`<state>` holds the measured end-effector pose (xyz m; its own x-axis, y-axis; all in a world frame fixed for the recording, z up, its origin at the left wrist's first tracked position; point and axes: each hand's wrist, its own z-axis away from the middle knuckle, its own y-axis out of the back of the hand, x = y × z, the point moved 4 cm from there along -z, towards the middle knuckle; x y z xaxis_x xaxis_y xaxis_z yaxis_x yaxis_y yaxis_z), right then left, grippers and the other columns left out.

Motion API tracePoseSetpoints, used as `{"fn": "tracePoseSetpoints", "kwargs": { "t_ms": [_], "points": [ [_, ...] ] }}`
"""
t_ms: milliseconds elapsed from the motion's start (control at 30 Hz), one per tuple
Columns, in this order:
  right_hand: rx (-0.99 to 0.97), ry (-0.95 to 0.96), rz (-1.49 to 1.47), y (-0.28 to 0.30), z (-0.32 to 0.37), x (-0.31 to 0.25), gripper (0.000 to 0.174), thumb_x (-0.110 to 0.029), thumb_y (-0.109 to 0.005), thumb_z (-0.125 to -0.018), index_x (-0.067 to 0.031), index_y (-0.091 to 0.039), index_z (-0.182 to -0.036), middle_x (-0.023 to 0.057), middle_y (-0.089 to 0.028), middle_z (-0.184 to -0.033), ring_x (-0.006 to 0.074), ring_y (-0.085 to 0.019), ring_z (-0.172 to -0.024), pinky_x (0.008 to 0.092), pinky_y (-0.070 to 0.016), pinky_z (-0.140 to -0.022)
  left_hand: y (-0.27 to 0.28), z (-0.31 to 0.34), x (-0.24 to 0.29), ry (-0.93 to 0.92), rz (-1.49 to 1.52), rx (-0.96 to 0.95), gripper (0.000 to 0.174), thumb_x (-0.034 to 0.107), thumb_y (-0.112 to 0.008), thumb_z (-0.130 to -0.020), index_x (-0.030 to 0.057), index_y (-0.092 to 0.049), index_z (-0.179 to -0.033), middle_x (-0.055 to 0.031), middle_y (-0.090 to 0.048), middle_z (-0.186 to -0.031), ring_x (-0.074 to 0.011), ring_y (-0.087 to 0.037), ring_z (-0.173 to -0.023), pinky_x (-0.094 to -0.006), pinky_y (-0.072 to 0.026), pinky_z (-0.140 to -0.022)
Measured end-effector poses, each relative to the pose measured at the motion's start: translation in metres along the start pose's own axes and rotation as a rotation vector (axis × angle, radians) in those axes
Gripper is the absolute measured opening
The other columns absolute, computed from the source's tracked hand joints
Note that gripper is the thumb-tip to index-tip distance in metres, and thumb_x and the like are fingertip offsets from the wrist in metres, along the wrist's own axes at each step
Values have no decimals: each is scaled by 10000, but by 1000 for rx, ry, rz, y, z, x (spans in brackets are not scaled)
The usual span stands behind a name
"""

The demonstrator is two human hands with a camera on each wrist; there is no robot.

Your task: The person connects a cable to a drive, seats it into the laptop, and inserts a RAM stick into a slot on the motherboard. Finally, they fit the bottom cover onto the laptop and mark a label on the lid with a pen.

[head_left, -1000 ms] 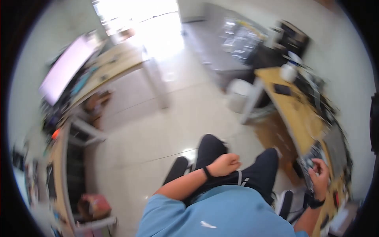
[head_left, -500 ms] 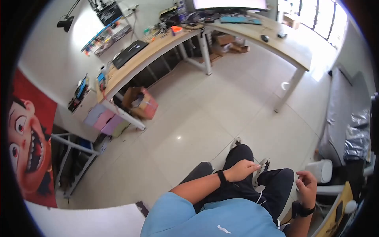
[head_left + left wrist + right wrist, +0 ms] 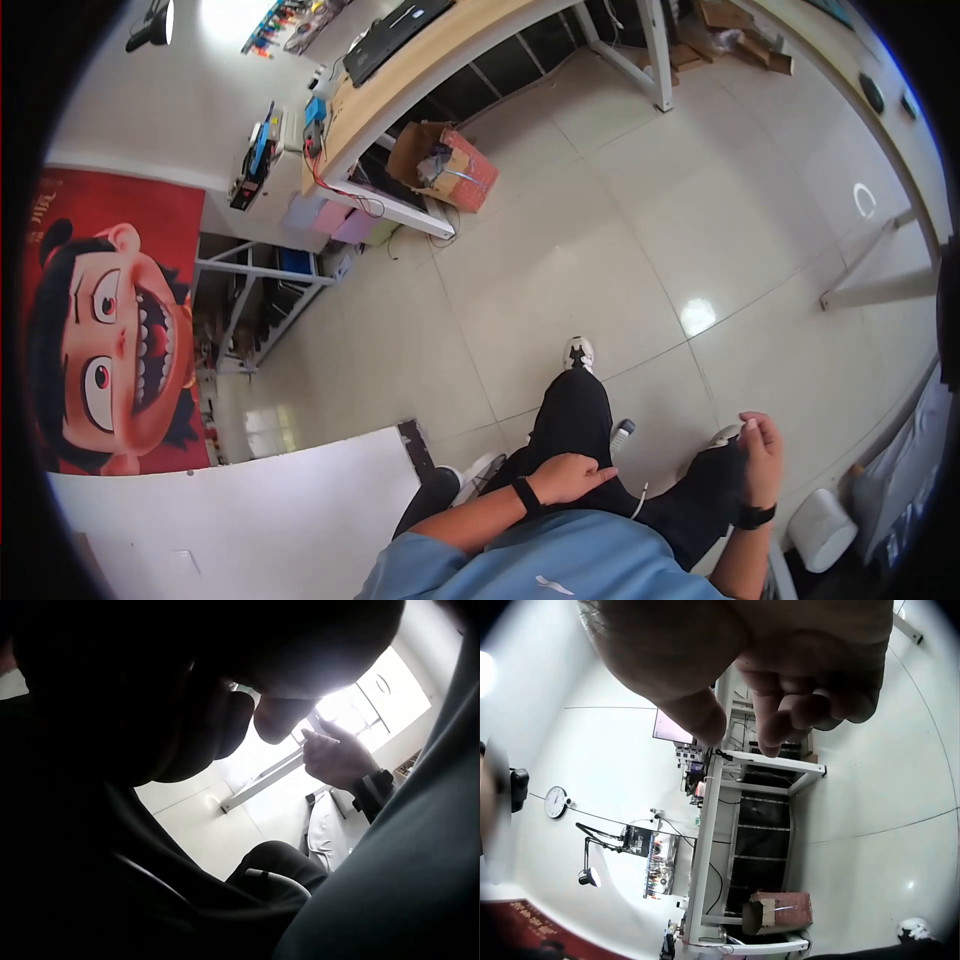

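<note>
Two bare hands are held before the body. The left hand (image 3: 572, 478) is positioned over the lap, just beside the dark long-legged cloth trousers (image 3: 572, 415) and near a thin white drawstring (image 3: 640, 500). Its fingers are loosely bent, with the thumb extended; nothing is seen to be held. Whether the cloth is touched cannot be told.

The right hand (image 3: 763, 465) is raised beside the right knee and is seen apart from the trousers in the left wrist view. Its fingers are relaxed and partly bent; a gap is left between thumb and fingers in the right wrist view, and nothing is gripped.

The trousers are worn below a blue cloth shirt (image 3: 500, 565). Each wrist is fitted with a black band. One black-and-white shoe (image 3: 578, 354) is planted ahead on pale glossy floor tiles (image 3: 560, 270).

On a light wood-coloured worktop (image 3: 440, 60) with white legs, a flat black laptop (image 3: 400, 38) is placed. An open red-and-brown cardboard box (image 3: 478, 188) is located on the floor near one leg. A red poster with a cartoon face (image 3: 120, 330) is displayed at far left, beyond a white flat panel (image 3: 270, 510). A white rounded bin (image 3: 822, 530) is located near the right forearm.
</note>
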<state>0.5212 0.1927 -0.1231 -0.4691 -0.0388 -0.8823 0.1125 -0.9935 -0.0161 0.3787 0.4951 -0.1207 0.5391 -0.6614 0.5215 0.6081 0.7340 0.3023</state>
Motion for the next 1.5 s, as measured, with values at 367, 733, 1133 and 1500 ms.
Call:
{"fn": "tracePoseSetpoints", "kwargs": {
  "t_ms": [367,733,1133,1500],
  "points": [
    [-40,-38,328,-92,-42,-148,206,-232,-640,-998,-35,-695,-977,-21,-617,-737,66,-542,-673,233,-426,-621,149,16,-38,-87,116,309,577,558,-570,-969,22,-666,-778,-209,-673,-768,-387,-660,-732,-470,-502,-676],
    [-315,168,781,-301,-69,-331,204,-193,-701,-950,3,-696,-1006,1,-664,-754,71,-580,-687,250,-468,-625,335,106,-115,-27,650,625,494,480,-626,-964,-5,-672,-883,-130,-671,-744,-237,-631,-706,-390,-495,-675],
    [-670,345,830,-516,-202,-457,190,-152,-723,-920,-9,-698,-1042,38,-664,-747,97,-585,-665,265,-482,-627,617,156,-166,-82,861,1258,319,279,-699,-942,18,-585,-797,-49,-532,-660,-127,-471,-630,-317,-425,-599],
    [-1110,435,1083,-734,-334,-515,226,-160,-712,-929,-4,-695,-1091,31,-661,-786,94,-587,-721,252,-492,-671,858,154,-187,197,616,1322,482,472,-706,-889,-5,-646,-845,-216,-677,-856,-339,-675,-858,-449,-524,-754]
  ]
}}
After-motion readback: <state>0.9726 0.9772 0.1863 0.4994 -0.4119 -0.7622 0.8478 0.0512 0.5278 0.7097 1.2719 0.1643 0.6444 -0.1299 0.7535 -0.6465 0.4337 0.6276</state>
